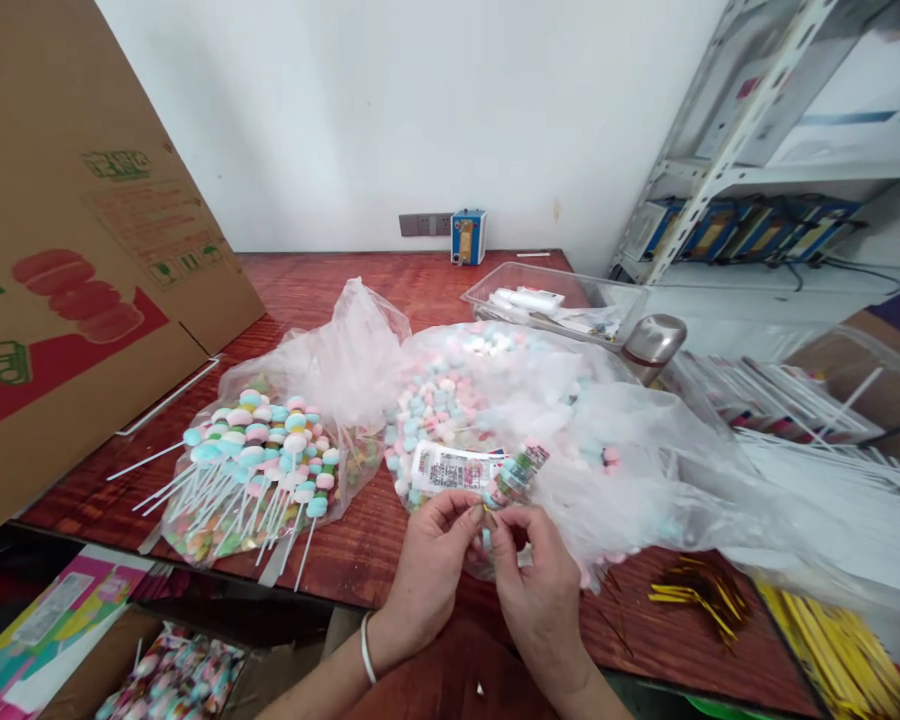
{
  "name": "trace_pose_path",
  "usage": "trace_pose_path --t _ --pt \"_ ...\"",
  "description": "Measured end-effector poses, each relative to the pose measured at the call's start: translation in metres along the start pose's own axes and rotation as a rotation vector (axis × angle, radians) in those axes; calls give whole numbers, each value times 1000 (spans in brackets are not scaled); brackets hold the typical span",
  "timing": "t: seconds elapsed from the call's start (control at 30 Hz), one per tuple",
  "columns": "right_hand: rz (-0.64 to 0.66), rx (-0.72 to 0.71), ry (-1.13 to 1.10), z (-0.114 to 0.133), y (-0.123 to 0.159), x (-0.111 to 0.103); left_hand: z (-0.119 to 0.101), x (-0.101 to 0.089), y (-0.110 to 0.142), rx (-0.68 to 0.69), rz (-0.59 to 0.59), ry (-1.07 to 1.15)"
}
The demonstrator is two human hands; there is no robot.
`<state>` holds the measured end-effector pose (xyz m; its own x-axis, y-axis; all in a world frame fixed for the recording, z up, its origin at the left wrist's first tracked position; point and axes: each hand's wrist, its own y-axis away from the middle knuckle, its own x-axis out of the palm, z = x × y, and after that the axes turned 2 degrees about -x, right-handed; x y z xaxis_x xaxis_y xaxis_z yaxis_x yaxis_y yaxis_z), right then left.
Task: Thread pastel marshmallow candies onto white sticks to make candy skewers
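Observation:
My left hand (433, 560) and my right hand (541, 580) meet at the table's front edge, thumbs and fingertips pinched together. Between them shows a bit of gold twist tie (486, 507) at the gathered neck of a wrapped marshmallow skewer (516, 476). The wrapped skewer points up and to the right, its clear film printed at the far end. Its stick is hidden by my fingers. Just behind lies a white printed label (454, 468) on a large clear bag of loose marshmallows (439, 400). To the left, several unwrapped marshmallow skewers (262, 450) rest on another bag.
Loose gold twist ties (701, 597) lie to the right, with a yellow bundle (840, 640) beyond. White sticks (832, 465), a metal cup (652, 345) and a clear plastic tray (487, 285) stand farther back. A big carton (120, 240) rises at left; below, a box holds wrapped candies (180, 675).

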<state>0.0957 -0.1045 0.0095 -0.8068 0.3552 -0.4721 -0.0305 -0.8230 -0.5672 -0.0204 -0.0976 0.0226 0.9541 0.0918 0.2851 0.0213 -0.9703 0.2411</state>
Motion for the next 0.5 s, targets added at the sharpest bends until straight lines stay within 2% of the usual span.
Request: trace_pose_path --t 0.13,0.27,0.33,0.4,0.5 --pt "-9 148 -177 1 -12 2 0 9 -5 -130 27 361" --pt "136 394 -510 2 -20 0 2 11 -6 -149 71 419" --pt "221 443 -595 2 -23 -3 2 7 -5 -94 75 331" --pt "272 429 -567 1 -25 -7 1 2 -5 13 99 107" --pt "258 357 -390 -1 -25 -9 0 -9 -5 338 97 -402"
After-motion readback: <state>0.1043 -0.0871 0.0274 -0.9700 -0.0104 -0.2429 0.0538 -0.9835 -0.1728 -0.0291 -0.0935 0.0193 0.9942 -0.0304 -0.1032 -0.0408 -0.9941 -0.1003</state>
